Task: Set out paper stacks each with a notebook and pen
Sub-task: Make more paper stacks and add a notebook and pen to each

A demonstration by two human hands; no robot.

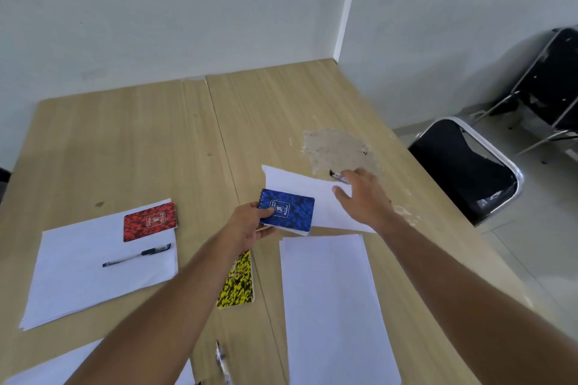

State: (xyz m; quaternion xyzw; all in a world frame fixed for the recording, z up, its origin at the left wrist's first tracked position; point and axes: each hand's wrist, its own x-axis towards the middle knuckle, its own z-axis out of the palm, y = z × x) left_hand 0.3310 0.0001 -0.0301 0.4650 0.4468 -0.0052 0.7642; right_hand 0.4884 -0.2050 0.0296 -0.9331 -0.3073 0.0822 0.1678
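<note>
Blue notebook (287, 211) pinched at its near-left corner by left hand (250, 225), thumb on cover, overlapping far paper stack (325, 200), right hand (364, 195) spread flat on that stack, pen (337, 176) at its fingertips

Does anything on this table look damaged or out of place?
Yes. The table has a worn patch where the wood finish has peeled off, at the far right by the right hand. The yellow notebook lies on bare wood, not on any paper stack.
</note>
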